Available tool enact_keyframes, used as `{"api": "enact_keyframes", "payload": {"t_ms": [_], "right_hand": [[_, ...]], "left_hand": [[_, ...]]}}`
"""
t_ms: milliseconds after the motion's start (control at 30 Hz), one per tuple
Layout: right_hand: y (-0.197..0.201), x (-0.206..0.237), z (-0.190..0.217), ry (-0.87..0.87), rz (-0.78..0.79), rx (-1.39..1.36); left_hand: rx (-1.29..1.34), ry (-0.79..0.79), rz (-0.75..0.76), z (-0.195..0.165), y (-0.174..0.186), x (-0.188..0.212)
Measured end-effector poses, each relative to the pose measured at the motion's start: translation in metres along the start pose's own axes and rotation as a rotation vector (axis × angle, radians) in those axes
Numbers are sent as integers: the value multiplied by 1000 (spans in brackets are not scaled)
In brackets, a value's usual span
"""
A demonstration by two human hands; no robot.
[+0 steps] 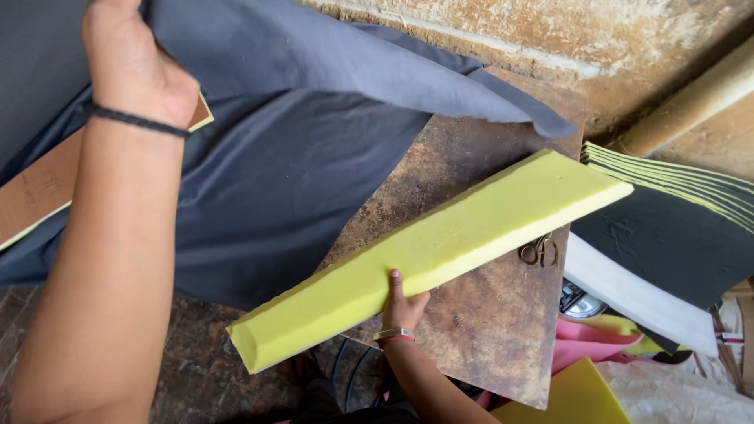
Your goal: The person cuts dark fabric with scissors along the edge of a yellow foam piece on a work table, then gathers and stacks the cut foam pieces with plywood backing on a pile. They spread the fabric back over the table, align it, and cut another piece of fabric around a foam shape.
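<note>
Head view: the left hand [129, 67] grips and lifts a dark grey cloth [290, 157] off a rusty brown board [479, 314]. The right hand [403, 302] holds a long yellow foam strip [428, 255] lying slantwise across the board. The step appears to be uncovering; next, the foam likely needs careful positioning.

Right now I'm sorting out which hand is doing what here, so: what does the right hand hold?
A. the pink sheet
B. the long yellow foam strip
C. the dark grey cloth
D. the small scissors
B: the right hand grips the edge of the long yellow foam strip over the rusty brown board, while the left hand lifts the dark grey cloth.
</note>
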State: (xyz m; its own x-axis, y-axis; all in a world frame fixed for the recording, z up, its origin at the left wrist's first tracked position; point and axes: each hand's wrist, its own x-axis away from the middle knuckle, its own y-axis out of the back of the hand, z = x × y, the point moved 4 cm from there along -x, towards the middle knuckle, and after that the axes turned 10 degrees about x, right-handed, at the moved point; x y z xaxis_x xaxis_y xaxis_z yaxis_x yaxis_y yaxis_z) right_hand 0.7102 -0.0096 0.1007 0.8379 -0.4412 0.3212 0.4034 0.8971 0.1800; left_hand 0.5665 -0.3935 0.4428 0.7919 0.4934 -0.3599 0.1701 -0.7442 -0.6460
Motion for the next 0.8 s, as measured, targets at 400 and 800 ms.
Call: {"api": "enact_keyframes", "payload": {"t_ms": [400,800], "right_hand": [[-120,105,-46,-531,917,507],[-156,-113,91,-157,565,-885]], "left_hand": [[60,350,24,-70,86,128],[-58,243,-312,-94,211,186]]}}
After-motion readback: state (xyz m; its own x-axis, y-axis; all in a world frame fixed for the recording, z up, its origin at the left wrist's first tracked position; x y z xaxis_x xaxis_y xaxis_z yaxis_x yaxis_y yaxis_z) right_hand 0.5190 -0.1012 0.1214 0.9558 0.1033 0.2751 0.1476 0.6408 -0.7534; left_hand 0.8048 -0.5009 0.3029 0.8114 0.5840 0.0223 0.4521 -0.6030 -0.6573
